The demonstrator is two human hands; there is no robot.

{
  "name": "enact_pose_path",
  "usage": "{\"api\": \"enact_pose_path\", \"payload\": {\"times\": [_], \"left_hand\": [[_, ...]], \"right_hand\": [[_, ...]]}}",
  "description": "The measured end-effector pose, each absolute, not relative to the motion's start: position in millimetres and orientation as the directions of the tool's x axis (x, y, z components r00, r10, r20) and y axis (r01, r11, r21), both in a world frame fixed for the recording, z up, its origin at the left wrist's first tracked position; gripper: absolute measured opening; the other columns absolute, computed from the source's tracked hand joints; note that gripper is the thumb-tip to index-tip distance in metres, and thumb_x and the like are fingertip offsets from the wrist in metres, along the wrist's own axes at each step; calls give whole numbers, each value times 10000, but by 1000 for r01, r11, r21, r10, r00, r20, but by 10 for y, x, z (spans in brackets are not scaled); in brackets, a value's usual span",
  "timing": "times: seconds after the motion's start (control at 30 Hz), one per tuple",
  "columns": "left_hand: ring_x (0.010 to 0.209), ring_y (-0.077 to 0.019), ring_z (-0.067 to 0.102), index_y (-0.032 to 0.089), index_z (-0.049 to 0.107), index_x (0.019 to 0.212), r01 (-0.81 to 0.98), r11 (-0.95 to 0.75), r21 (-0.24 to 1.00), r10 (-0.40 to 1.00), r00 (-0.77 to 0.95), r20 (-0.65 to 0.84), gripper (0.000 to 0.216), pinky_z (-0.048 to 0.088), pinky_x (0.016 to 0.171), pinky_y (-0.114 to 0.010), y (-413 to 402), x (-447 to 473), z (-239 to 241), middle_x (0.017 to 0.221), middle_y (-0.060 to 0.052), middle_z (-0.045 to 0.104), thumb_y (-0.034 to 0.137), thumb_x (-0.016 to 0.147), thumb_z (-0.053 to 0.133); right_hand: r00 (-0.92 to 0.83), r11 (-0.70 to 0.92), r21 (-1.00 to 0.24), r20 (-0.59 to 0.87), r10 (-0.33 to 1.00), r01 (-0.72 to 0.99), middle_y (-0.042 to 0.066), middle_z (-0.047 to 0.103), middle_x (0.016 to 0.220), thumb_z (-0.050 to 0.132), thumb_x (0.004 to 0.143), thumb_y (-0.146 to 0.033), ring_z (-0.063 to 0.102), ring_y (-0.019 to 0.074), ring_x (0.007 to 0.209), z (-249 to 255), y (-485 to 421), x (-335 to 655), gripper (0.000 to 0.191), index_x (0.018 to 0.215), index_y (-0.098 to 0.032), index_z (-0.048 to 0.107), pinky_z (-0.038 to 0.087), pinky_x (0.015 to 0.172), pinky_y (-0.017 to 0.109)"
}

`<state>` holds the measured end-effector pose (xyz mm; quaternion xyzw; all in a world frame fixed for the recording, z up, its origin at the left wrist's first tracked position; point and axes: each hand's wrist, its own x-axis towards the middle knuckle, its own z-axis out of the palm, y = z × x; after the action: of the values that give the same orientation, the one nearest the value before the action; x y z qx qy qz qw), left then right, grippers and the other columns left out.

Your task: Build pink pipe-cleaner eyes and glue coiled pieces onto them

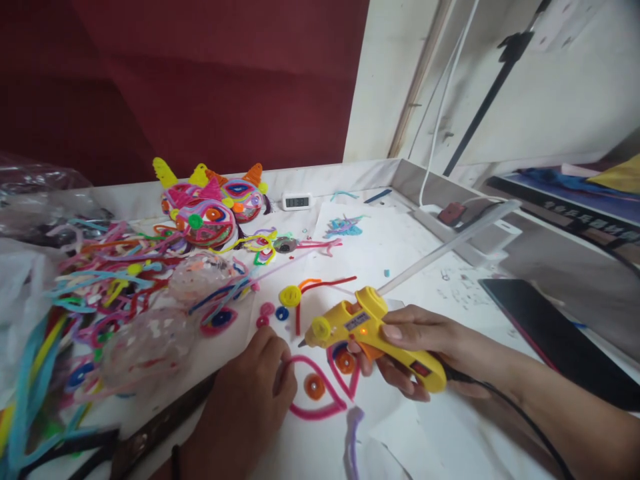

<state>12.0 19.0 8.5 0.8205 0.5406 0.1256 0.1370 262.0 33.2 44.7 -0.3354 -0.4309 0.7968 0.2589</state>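
Note:
My right hand (415, 353) grips a yellow hot glue gun (367, 327) with its orange light on and a long clear glue stick (450, 243) in its back. The nozzle points left and down, close to my left hand (255, 387). That hand is closed, with thumb and finger at the left edge of a pink pipe-cleaner loop (320, 415), which is shaped like an eye. Inside the loop lies an orange coil (315, 387) with a pale bead in its middle. A second eye shape (345, 360) with blue and orange coils is partly hidden behind the glue gun.
Small coils, yellow (290, 295) and blue (283, 313), lie beyond my hands. Loose pipe cleaners (120, 280) and clear plastic balls (150, 347) fill the left. Decorated animal heads (210, 220) and a small clock (297, 201) stand behind. A dark phone-like slab (555, 333) and power strip (465, 237) are right.

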Motion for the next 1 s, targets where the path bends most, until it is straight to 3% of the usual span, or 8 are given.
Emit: {"api": "enact_pose_path", "payload": {"times": [0.23, 0.6, 0.83, 1.0], "left_hand": [[688, -154, 551, 219, 479, 748, 851, -395, 346, 915, 397, 67, 174, 403, 640, -297, 186, 128, 78, 793, 10, 511, 123, 867, 396], [700, -148, 552, 215, 482, 768, 829, -397, 395, 912, 404, 68, 175, 389, 643, -294, 186, 114, 61, 799, 10, 510, 147, 895, 383], [703, -161, 558, 216, 487, 756, 853, -363, 375, 929, 365, 71, 167, 403, 632, -299, 203, 124, 28, 814, -2, 520, 165, 882, 391], [674, -157, 556, 220, 483, 765, 845, -370, 387, 926, 368, 83, 154, 410, 622, -299, 200, 115, 19, 803, 4, 517, 187, 884, 391]], "right_hand": [[-656, -491, -858, -285, 699, -149, 111, 621, 882, 588, 857, -371, 528, 91, 551, 402, 335, 2616, 309, 920, -81, 675, 400, 399, 168], [-663, -499, -861, -316, 679, -101, 111, 603, 877, 563, 871, -395, 524, 95, 561, 379, 333, 2630, 364, 1012, -72, 653, 412, 396, 174], [-647, -453, -888, -297, 703, -84, 135, 621, 911, 573, 851, -434, 517, 91, 553, 389, 341, 2632, 377, 895, -74, 676, 426, 406, 173], [-619, -427, -900, -286, 732, -88, 45, 567, 601, 554, 865, -435, 489, 80, 455, 470, 322, 2707, 380, 882, -72, 669, 381, 401, 162]]}}
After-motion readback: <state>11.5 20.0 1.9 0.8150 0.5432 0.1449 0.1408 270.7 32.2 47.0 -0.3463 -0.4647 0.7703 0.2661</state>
